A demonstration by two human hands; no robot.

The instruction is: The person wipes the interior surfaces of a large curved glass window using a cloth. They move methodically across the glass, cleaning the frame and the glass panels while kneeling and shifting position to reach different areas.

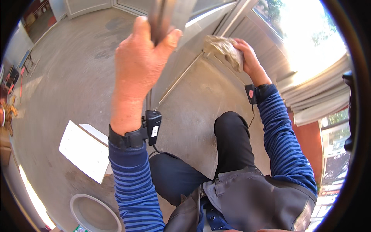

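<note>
My left hand grips the upright edge of an open metal-framed door, fingers on one side and thumb on the other. The part of the edge above the hand is blurred. In my right hand is a crumpled beige cloth, held out in front of the ribbed panel beside the door. Whether the cloth touches the panel or the door, I cannot tell. The lower door panel runs down between my two hands.
A round basin rests on the concrete floor at lower left, a green packet by its rim. Near it stands a flat-topped white object. A bright window and a pale curtain are on the right.
</note>
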